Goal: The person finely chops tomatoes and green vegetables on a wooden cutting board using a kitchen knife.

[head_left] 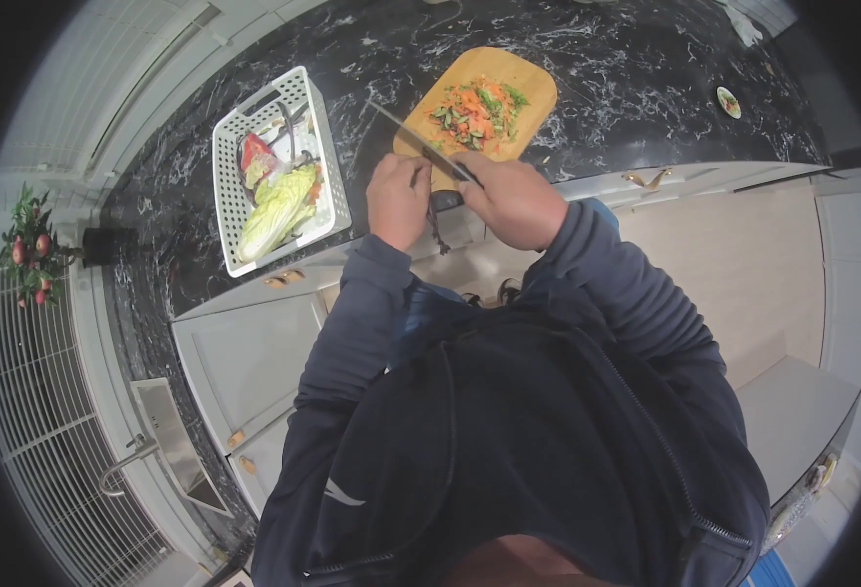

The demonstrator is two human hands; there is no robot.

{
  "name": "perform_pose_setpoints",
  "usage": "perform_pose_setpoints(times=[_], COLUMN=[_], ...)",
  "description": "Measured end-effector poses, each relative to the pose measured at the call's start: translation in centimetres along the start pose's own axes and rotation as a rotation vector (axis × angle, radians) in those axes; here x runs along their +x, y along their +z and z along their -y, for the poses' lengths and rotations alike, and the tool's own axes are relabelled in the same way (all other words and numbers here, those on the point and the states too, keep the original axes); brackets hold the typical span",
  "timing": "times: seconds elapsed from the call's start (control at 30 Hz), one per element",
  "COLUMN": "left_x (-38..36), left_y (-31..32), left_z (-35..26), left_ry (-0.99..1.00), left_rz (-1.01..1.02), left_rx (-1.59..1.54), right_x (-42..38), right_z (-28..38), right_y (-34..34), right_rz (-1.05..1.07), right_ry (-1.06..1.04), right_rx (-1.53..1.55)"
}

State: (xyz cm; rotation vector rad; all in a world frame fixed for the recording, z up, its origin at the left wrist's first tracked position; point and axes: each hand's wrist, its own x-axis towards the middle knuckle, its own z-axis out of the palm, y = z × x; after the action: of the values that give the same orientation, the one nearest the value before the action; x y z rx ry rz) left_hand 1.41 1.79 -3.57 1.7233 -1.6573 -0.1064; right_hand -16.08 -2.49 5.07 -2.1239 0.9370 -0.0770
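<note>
Two hands are busy at the near edge of the counter (587, 88): your right hand (511, 201) is clenched around the handle of a knife (421, 145), whose blade runs up and left over the near end of the cutting board (528, 78), and your left hand (398, 201) is closed on something thin and dark that hangs down below it; what that strip is, the view does not make clear. On the board lies a pile of chopped vegetables (475, 110), orange and green, already cut small and gathered near the middle, so a good part of the cutting looks done. Left of the board, well apart from it, a white basket (325, 127) holds uncut produce: a pale green cabbage (279, 210) lying lengthwise, something red behind it, and some dark pieces toward the back. Judging from that, you have a fair share yet to cut. A small dish (729, 102) sits far off to the right on the counter, and a sink (171, 440) lies lower left, both untouched.
</note>
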Motion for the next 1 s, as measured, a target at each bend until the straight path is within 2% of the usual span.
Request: perform_pose_setpoints(times=[0.2,0.3,0.4,0.6,0.8,1.0], left_x=[-0.2,-0.1,-0.2,-0.2,-0.3,-0.3], left_y=[0.1,0.0,-0.2,-0.3,-0.2,-0.3], left_z=[0.1,-0.1,0.0,-0.1,-0.2,-0.4], left_ry=[0.033,0.039,0.026,0.032,0.022,0.034], left_rz=[-0.051,-0.025,-0.013,-0.013,0.000,-0.042], left_rx=[-0.021,0.011,-0.032,-0.009,-0.031,-0.009], right_x=[-1.5,-0.4,0.2,-1.0,1.2,-1.3], right_z=[0.0,-0.5,-0.3,0.0,-0.8,-0.3], right_y=[1.1,1.4,0.4,0.7,0.3,0.4], right_rz=[-0.073,-0.063,-0.006,-0.048,-0.040,-0.078], right_ry=[-0.077,-0.058,-0.018,-0.083,-0.047,-0.138], right_rx=[-0.179,-0.157,0.052,-0.156,0.023,-0.089])
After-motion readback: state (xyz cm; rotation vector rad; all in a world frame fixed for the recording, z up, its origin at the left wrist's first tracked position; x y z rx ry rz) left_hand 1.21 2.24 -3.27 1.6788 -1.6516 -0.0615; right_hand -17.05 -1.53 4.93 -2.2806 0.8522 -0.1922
